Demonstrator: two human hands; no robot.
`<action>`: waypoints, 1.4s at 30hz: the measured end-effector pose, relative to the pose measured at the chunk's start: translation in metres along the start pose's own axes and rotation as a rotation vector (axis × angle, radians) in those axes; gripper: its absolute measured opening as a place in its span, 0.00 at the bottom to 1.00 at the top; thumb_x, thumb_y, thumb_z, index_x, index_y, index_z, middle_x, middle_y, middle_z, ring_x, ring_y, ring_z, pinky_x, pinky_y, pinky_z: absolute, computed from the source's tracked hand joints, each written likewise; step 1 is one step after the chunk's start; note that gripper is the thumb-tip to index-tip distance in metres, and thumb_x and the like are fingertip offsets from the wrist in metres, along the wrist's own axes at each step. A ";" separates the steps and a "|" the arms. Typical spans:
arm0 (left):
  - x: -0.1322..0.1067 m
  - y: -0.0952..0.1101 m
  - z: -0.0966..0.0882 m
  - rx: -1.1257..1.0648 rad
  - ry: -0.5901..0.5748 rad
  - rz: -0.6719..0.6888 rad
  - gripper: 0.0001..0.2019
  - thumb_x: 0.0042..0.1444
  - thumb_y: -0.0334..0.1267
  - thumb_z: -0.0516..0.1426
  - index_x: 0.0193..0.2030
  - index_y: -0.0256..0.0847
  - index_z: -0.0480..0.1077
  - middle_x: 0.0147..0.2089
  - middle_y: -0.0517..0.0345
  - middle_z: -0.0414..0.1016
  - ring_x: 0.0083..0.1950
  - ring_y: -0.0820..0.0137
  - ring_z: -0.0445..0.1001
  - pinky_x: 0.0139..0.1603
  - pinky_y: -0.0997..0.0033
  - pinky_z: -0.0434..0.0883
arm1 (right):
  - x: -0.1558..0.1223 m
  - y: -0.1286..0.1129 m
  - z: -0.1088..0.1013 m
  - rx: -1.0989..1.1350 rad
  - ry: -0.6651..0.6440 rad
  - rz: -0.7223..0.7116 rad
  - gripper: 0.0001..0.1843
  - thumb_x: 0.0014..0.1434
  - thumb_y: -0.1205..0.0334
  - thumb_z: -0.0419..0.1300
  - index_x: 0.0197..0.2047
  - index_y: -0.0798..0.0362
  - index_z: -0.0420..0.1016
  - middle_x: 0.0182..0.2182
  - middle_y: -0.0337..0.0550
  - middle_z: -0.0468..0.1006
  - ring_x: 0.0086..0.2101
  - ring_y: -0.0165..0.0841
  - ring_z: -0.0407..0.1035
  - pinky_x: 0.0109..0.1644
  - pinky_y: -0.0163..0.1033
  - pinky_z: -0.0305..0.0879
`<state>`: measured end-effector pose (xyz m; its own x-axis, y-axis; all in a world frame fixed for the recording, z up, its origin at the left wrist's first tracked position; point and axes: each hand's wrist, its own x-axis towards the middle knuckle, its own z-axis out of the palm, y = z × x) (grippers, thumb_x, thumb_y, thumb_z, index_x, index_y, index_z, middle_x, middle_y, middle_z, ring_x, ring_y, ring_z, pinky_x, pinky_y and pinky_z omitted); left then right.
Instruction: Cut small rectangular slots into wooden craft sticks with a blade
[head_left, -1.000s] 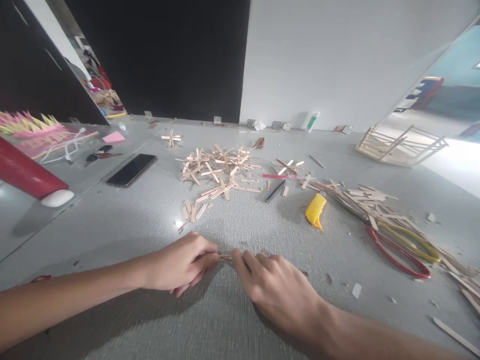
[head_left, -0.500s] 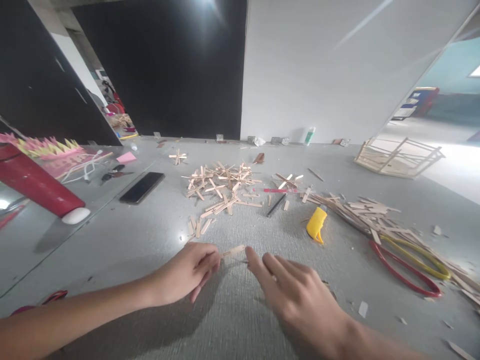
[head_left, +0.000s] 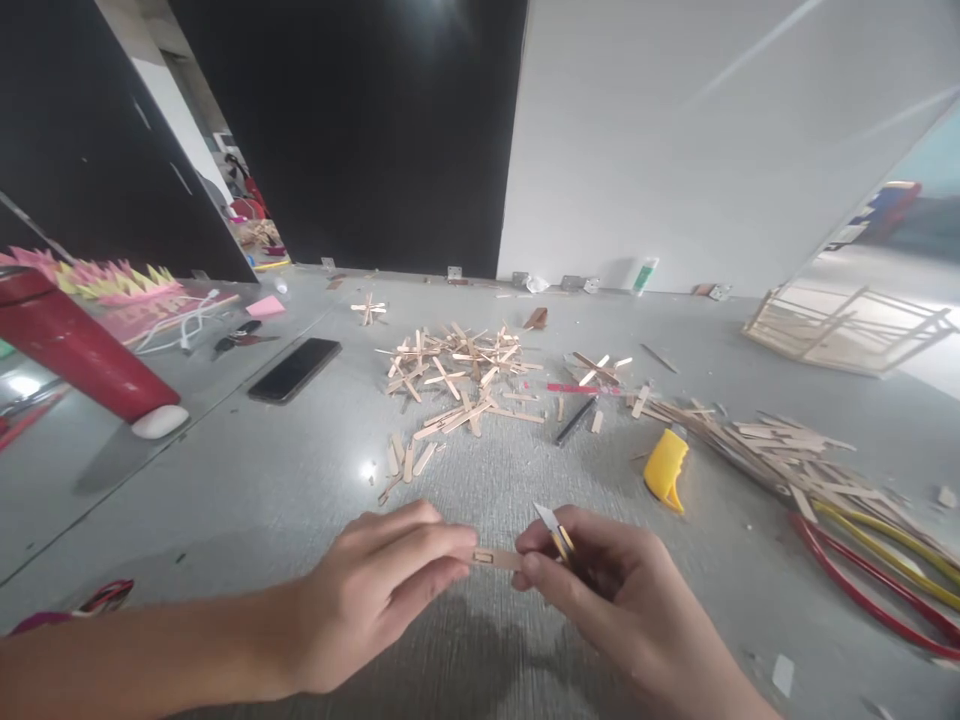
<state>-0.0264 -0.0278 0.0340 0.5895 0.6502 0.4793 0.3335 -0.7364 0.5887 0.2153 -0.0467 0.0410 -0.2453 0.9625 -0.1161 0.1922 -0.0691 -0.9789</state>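
Between my hands runs a short flat wooden craft stick (head_left: 499, 559) with a small rectangular slot cut in it. My left hand (head_left: 386, 580) is closed on the stick's left end. Its right end is pinched between the thumb and forefinger of my right hand (head_left: 611, 575). A craft knife (head_left: 555, 530) is also tucked in my right hand, its pointed blade sticking up and to the left past the fingers. Most of the knife's handle is hidden in the palm. Beyond my hands lies a pile of crossed wooden sticks (head_left: 457, 365), with several short pieces (head_left: 409, 462) nearer to me.
A yellow tool (head_left: 666, 470) and red-and-yellow handled scissors (head_left: 862, 570) lie to the right, beside loose wood strips (head_left: 780, 445). A black pen (head_left: 577, 420) rests mid-table. On the left are a phone (head_left: 295, 370) and a red bottle (head_left: 82, 345). An upright panel (head_left: 637, 150) stands behind.
My right hand has turned and closed on the stick's right end, and the knife blade now shows. Both hands hold the stick slightly lower in view. The view has shifted a little left.
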 end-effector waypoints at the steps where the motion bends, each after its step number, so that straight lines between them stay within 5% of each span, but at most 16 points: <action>1: 0.002 0.003 0.000 -0.115 -0.011 -0.097 0.08 0.70 0.30 0.54 0.51 0.43 0.72 0.35 0.59 0.71 0.31 0.72 0.71 0.33 0.72 0.70 | -0.001 -0.001 0.001 0.022 0.009 0.009 0.11 0.62 0.51 0.64 0.35 0.49 0.78 0.28 0.38 0.80 0.31 0.32 0.72 0.36 0.33 0.66; 4: 0.009 0.012 -0.001 -0.565 -0.163 -0.521 0.09 0.72 0.42 0.53 0.44 0.41 0.72 0.30 0.62 0.68 0.28 0.74 0.71 0.27 0.77 0.70 | -0.005 -0.004 0.004 0.073 0.077 0.032 0.11 0.61 0.49 0.65 0.34 0.48 0.79 0.27 0.38 0.80 0.31 0.33 0.73 0.36 0.33 0.66; 7: 0.013 0.019 -0.001 -0.865 -0.238 -0.732 0.15 0.71 0.48 0.54 0.39 0.38 0.70 0.28 0.64 0.67 0.25 0.76 0.70 0.24 0.79 0.68 | -0.007 -0.006 0.005 0.070 0.096 0.041 0.13 0.60 0.47 0.65 0.34 0.48 0.79 0.27 0.39 0.79 0.30 0.32 0.71 0.35 0.34 0.64; 12: 0.014 0.019 -0.003 -1.014 -0.277 -0.772 0.18 0.68 0.49 0.57 0.34 0.36 0.71 0.22 0.62 0.68 0.21 0.77 0.68 0.22 0.81 0.67 | -0.005 -0.003 0.002 0.047 0.055 0.035 0.19 0.62 0.42 0.63 0.33 0.49 0.77 0.25 0.39 0.75 0.27 0.31 0.65 0.31 0.35 0.61; 19: 0.014 0.018 -0.005 -1.015 -0.348 -0.803 0.21 0.68 0.52 0.58 0.35 0.33 0.77 0.20 0.60 0.69 0.18 0.80 0.65 0.22 0.82 0.65 | 0.004 -0.003 -0.007 0.084 -0.110 0.078 0.21 0.64 0.41 0.61 0.34 0.51 0.74 0.23 0.34 0.67 0.19 0.24 0.47 0.20 0.33 0.43; 23: 0.018 0.020 -0.004 -0.989 -0.374 -0.820 0.22 0.69 0.54 0.55 0.40 0.34 0.75 0.23 0.59 0.72 0.19 0.78 0.68 0.21 0.81 0.67 | 0.007 -0.007 -0.006 0.041 -0.053 0.030 0.19 0.64 0.43 0.60 0.33 0.51 0.73 0.25 0.37 0.71 0.21 0.25 0.54 0.22 0.32 0.50; 28: 0.015 0.021 0.000 -0.985 -0.478 -0.828 0.16 0.70 0.48 0.55 0.43 0.36 0.75 0.46 0.47 0.80 0.25 0.78 0.75 0.20 0.84 0.67 | 0.010 -0.005 -0.004 -0.075 -0.014 0.017 0.13 0.62 0.50 0.61 0.35 0.51 0.75 0.27 0.39 0.75 0.31 0.33 0.70 0.35 0.36 0.65; 31: 0.011 0.019 0.003 -1.001 -0.542 -0.859 0.11 0.69 0.44 0.57 0.45 0.36 0.72 0.42 0.49 0.80 0.26 0.78 0.77 0.21 0.85 0.68 | 0.010 -0.001 -0.003 -0.084 0.015 0.045 0.11 0.61 0.52 0.62 0.39 0.50 0.74 0.29 0.38 0.74 0.32 0.33 0.70 0.37 0.36 0.66; 34: 0.010 0.018 0.006 -1.091 -0.471 -0.873 0.11 0.68 0.44 0.58 0.43 0.38 0.68 0.41 0.51 0.80 0.24 0.77 0.77 0.20 0.83 0.68 | 0.008 0.001 -0.004 -0.122 0.040 0.073 0.13 0.64 0.49 0.60 0.44 0.49 0.71 0.27 0.34 0.68 0.28 0.30 0.64 0.32 0.35 0.61; 38: 0.014 0.018 0.008 -1.115 -0.233 -0.875 0.13 0.67 0.46 0.59 0.41 0.36 0.68 0.41 0.51 0.79 0.27 0.71 0.80 0.21 0.79 0.72 | 0.004 -0.002 -0.002 -0.074 -0.017 0.123 0.17 0.69 0.44 0.52 0.44 0.49 0.69 0.24 0.31 0.60 0.23 0.28 0.54 0.26 0.34 0.52; 42: 0.014 0.018 0.010 -1.101 -0.068 -0.809 0.12 0.62 0.43 0.65 0.39 0.33 0.76 0.33 0.59 0.74 0.29 0.75 0.76 0.27 0.79 0.76 | -0.001 -0.005 0.009 -0.032 -0.083 0.126 0.16 0.62 0.46 0.63 0.37 0.51 0.70 0.27 0.34 0.67 0.27 0.28 0.58 0.30 0.34 0.56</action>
<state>-0.0044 -0.0339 0.0445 0.5565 0.7901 -0.2571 -0.1341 0.3908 0.9107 0.2059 -0.0497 0.0444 -0.2952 0.9215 -0.2525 0.2567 -0.1781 -0.9500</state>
